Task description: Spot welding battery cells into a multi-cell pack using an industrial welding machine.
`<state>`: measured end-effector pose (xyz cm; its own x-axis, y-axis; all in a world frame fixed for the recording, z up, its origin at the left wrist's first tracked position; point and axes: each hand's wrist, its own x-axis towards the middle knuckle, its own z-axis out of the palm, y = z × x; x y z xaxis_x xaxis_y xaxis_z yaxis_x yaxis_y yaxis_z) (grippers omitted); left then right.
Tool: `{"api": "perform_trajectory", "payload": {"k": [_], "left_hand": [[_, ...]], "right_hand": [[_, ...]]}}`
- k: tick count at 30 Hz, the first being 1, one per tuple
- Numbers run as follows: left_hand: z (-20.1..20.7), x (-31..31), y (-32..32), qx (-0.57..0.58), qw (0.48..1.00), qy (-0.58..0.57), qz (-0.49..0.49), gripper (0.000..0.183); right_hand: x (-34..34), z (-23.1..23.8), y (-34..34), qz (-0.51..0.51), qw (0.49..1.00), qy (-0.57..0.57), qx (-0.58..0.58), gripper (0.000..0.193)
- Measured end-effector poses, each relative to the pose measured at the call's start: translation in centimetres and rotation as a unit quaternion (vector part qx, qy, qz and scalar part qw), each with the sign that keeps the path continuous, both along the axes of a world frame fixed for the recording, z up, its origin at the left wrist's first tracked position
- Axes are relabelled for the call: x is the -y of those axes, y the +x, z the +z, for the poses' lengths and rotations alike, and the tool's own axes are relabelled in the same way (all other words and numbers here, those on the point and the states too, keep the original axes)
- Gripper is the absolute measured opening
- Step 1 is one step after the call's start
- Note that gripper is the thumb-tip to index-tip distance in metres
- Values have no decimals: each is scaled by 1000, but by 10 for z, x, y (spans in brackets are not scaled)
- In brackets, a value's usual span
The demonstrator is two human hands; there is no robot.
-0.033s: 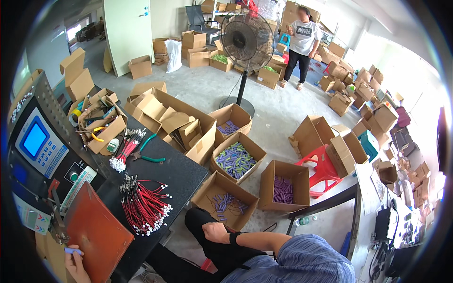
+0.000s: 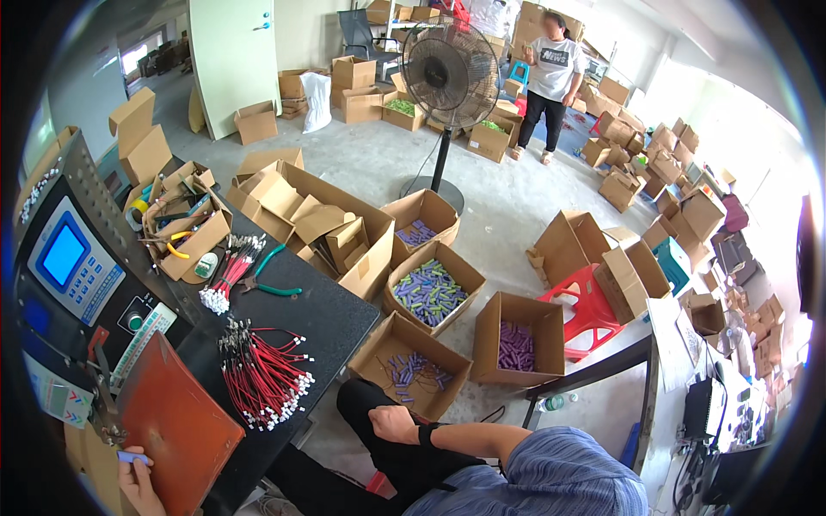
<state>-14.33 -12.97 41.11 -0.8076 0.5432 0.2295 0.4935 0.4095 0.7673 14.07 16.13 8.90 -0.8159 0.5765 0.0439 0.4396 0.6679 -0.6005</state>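
Observation:
My left hand, low at the left edge, pinches a small purple cylindrical battery cell between thumb and fingers. The cell is held just below the metal head of a machine with a blue screen. Beside that hand an orange-brown board lies on the black worktop. My right hand rests on my knee in a loose fist, with nothing visible in it. Red wire leads with white connectors are spread on the worktop, with a smaller bundle and green-handled pliers behind them.
Cardboard boxes on the floor hold purple and green cells, purple cells, and cells with brown wires. A standing fan is behind them. A red stool is at the right. A person stands farther back.

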Motion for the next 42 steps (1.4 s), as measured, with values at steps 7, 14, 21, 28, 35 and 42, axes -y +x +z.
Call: {"api": "perform_trajectory", "payload": {"k": [7, 14, 21, 28, 35, 42], "left_hand": [[4, 2, 0, -15, 1000, -18, 2, 23], [3, 3, -2, -14, 1000, -16, -6, 24], [4, 5, 0, -20, 1000, -22, -10, 24], [3, 1, -1, -30, 999, -24, -19, 23], [-12, 19, -24, -18, 1000, 13, -7, 19], [-8, -2, -9, 52, 994, 93, -2, 11]], "right_hand": [[2, 0, -3, 0, 1000, 0, 5, 14], [1, -2, -2, -1, 1000, -3, 7, 12], [3, -2, -1, 0, 1000, -3, 1, 12], [0, -3, 1, 3, 1000, -2, 0, 16], [2, -2, -12, 8, 999, 4, -35, 15], [-9, -8, 0, -39, 999, 0, 26, 18]]}}
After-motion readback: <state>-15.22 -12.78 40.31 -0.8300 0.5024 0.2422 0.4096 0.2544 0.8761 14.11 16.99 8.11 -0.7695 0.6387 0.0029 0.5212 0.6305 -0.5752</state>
